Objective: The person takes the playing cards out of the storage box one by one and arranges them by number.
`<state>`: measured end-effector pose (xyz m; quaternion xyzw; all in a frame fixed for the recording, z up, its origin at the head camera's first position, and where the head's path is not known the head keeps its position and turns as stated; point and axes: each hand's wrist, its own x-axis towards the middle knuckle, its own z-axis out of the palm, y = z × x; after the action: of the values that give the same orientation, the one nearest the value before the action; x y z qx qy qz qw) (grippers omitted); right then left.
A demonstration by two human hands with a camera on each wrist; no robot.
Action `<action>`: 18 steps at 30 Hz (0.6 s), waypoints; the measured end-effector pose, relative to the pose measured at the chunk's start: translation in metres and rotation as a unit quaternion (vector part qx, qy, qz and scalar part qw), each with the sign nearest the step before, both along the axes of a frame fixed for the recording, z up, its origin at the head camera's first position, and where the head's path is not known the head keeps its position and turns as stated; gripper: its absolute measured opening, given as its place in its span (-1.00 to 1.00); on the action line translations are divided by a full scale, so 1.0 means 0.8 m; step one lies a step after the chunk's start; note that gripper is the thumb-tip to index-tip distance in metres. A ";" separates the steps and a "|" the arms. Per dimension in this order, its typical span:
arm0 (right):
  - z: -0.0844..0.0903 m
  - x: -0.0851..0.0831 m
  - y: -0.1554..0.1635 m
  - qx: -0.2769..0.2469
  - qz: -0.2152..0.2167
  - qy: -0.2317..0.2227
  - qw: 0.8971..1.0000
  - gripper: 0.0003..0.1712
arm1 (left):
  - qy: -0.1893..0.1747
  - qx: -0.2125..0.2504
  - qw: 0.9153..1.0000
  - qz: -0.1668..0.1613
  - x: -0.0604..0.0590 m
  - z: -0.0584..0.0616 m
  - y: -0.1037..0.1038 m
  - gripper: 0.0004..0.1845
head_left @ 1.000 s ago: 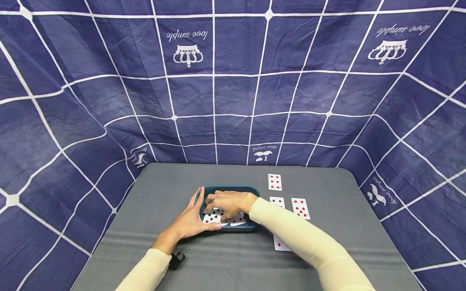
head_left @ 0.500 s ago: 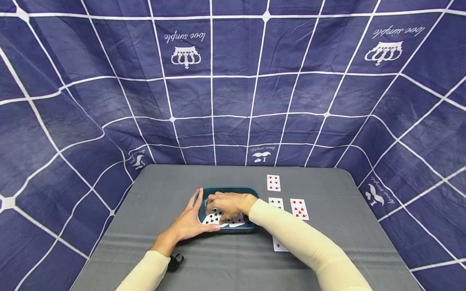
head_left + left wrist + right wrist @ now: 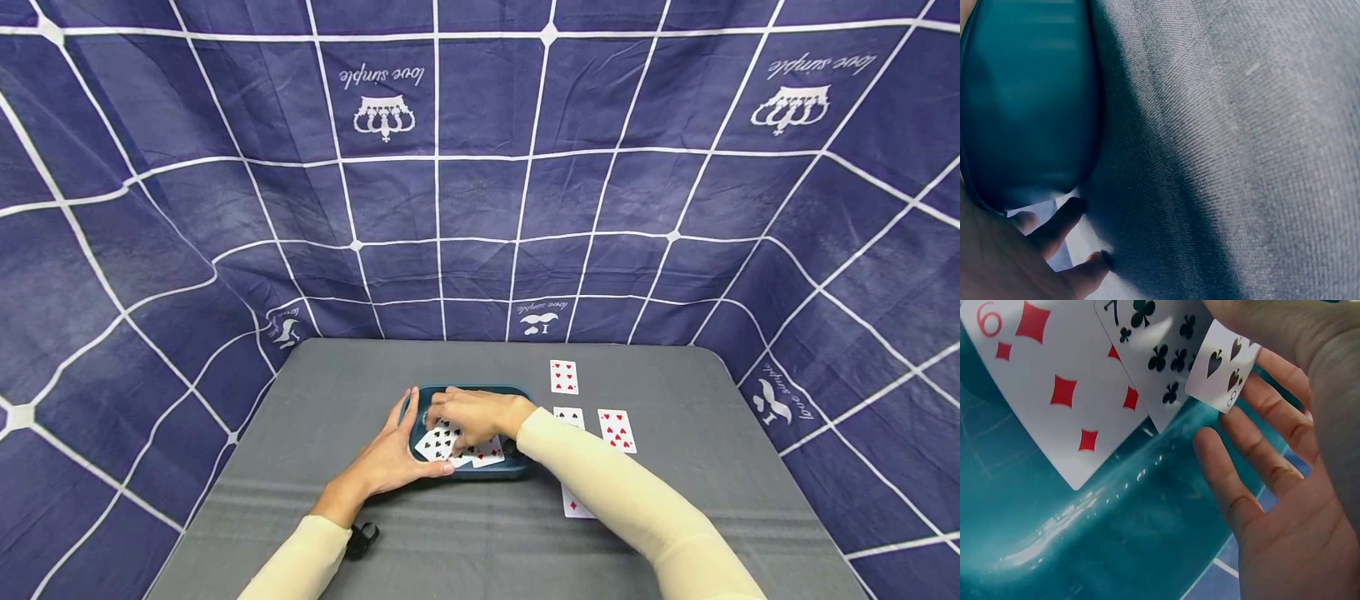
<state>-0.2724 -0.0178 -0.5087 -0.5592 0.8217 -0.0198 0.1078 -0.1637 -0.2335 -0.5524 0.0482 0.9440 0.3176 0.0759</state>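
Observation:
A teal tray (image 3: pixel 517 467) sits on the grey table and holds a six of diamonds (image 3: pixel 1054 381) and a seven of clubs (image 3: pixel 1160 356). My right hand (image 3: pixel 450 421) reaches into the tray and pinches an eight of spades (image 3: pixel 435 442) by its edge, tilted up off the other cards. In the right wrist view the eight of spades (image 3: pixel 1225 369) hangs from the right hand (image 3: pixel 1244 340), whose other fingers (image 3: pixel 1241 475) are spread below it. My left hand (image 3: pixel 401 450) rests flat against the tray's left end, thumb along the front wall. The left wrist view shows the tray wall (image 3: pixel 1029 106) and the left hand's fingers (image 3: pixel 1054 225).
Face-up cards lie on the table right of the tray: a hearts card (image 3: pixel 564 377) at the back, a spade card (image 3: pixel 570 416), another hearts card (image 3: pixel 617 430), and a diamond card (image 3: pixel 576 504) partly under my right forearm. Blue checked cloth walls surround the table.
The right hand has raised the spade card from lying flat in the tray to tilted above the other cards. The left hand has stayed against the tray.

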 end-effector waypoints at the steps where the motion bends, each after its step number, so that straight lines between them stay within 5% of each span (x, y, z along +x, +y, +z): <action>1: 0.001 0.000 0.001 -0.003 -0.003 -0.001 1.000 -0.36 | 0.001 -0.001 1.000 0.001 0.000 -0.001 0.000 0.68; 18: 0.007 -0.004 0.043 -0.107 -0.048 -0.017 0.993 -0.31 | -0.005 -0.003 1.000 0.004 0.000 0.000 0.001 0.67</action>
<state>-0.2759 0.0167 -0.5029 -0.5268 0.8390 -0.1221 0.0604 -0.1639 -0.2329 -0.5524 0.0420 0.9447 0.3152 0.0798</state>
